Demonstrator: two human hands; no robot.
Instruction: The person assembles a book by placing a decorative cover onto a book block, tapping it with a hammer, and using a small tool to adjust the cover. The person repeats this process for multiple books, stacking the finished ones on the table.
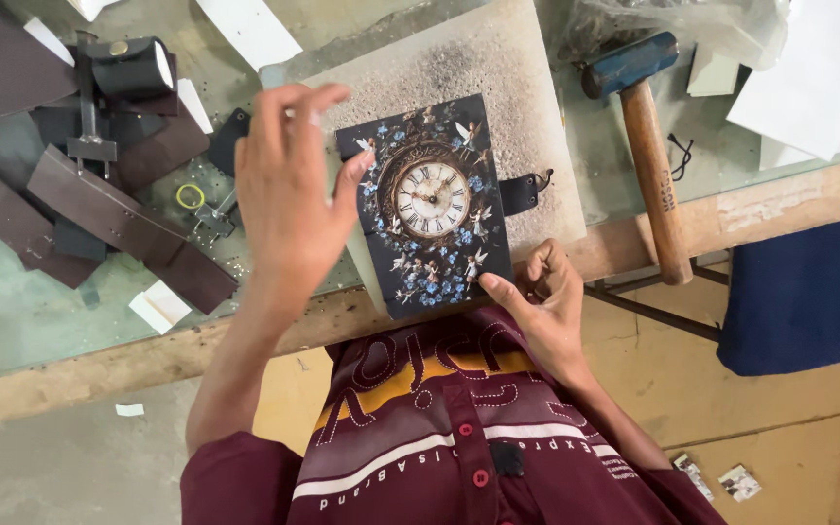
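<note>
2 hands steady a dark clock-printed cover [432, 209]: left hand [289, 185] spread open at its edge, right hand [542, 301] pinching its lower corner.

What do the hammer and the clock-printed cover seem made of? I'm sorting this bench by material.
Hammer: wooden handle with visible grain, blue-painted head, probably metal. Clock-printed cover: matte printed surface with a dark strap, perhaps leather or faux leather over board; uncertain.

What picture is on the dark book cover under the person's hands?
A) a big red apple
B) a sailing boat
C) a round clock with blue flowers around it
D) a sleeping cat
C: the dark cover shows a round clock face with blue flowers and small winged figures around it; the left hand touches its left edge and the right hand its bottom corner.
</note>
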